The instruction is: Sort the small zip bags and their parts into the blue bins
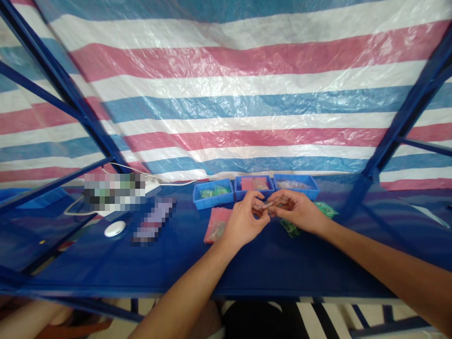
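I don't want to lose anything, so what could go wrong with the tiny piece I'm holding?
The small part is pinched only by the fingertips of the left hand and right hand. If the grip slips, it may drop among the green packets or onto the pink packet. The right hand is also close over the green packets and could nudge them.

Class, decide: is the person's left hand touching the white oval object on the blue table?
Apart. The head view shows blue table between the left hand and the white oval object.

Striped tarp (226, 61), white puck (115, 229)
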The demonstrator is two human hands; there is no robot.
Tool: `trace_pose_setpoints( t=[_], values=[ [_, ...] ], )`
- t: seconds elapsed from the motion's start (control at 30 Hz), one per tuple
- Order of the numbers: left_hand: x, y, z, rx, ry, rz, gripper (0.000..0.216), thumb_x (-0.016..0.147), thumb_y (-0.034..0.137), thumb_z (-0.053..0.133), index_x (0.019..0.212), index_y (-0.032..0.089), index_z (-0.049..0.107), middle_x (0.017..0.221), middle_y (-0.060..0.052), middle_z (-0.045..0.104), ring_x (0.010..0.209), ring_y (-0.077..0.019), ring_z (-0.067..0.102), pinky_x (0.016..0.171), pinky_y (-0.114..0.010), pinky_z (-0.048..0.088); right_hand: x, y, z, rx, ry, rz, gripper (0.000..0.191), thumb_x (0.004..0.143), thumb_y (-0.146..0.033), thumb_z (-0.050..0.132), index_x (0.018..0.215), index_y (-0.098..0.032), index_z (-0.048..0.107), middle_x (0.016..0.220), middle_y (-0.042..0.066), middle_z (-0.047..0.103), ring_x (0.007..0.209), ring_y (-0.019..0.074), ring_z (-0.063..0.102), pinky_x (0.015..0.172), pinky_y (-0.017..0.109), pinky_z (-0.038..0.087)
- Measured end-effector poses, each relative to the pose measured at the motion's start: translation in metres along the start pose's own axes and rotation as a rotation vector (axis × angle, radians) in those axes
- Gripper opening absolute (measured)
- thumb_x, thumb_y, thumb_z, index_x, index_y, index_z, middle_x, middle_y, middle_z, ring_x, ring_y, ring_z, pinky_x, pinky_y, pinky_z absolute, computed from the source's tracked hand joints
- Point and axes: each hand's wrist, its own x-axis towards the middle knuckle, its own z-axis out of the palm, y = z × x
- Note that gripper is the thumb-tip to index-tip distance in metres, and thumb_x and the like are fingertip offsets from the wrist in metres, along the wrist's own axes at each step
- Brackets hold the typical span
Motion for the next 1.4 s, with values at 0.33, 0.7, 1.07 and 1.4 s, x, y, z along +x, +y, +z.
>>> trace_pose_setpoints(
  t=[0.33, 0.7, 1.07, 1.4],
  values=[
    [-0.001, 0.004, 0.0, 0.04, -0.024, -0.007, 0.038, 0.08, 0.014, 0.067, 0.115, 0.023, 0.055, 0.088, 0.001, 0.073, 0.075, -0.0145, 0.071, 0.069, -0.026, 0.057, -0.003, -0.001, 0.001, -0.131, -0.026, -0.041, 0.026, 0.086, -0.032, 0.075, 0.11, -0.024, 0.068, 0.102, 0.005, 0.075, 0.091, 0.022, 0.073, 0.083, 0.037, 0.061],
    [0.0, 0.003, -0.001, 0.024, -0.07, 0.018, 0.038, 0.081, 0.014, 0.069, 0.115, 0.022, 0.054, 0.09, 0.001, 0.074, 0.076, -0.015, 0.072, 0.071, -0.025, 0.057, -0.006, -0.011, 0.005, -0.054, -0.083, -0.028, 0.023, 0.086, -0.023, 0.071, 0.107, -0.024, 0.064, 0.097, 0.002, 0.072, 0.085, 0.0186, 0.07, 0.076, 0.031, 0.056],
    [0.003, -0.005, -0.001, 0.151, 0.127, 0.133, 0.023, 0.094, 0.02, 0.065, 0.117, 0.02, 0.063, 0.111, -0.009, 0.068, 0.097, -0.0193, 0.068, 0.075, -0.029, 0.059, 0.004, -0.001, -0.003, 0.019, 0.167, 0.048, 0.037, 0.084, -0.046, 0.081, 0.105, -0.024, 0.059, 0.07, -0.001, 0.071, 0.058, 0.0175, 0.068, 0.059, 0.031, 0.055],
    [0.001, 0.007, -0.004, 0.128, 0.032, 0.128, 0.033, 0.095, 0.038, 0.069, 0.123, 0.021, 0.072, 0.112, -0.008, 0.076, 0.093, -0.0202, 0.074, 0.078, -0.029, 0.062, -0.003, -0.009, 0.0, 0.115, -0.007, -0.022, 0.038, 0.078, -0.031, 0.087, 0.109, -0.024, 0.065, 0.108, 0.005, 0.074, 0.098, 0.021, 0.073, 0.081, 0.033, 0.062]
  ],
)
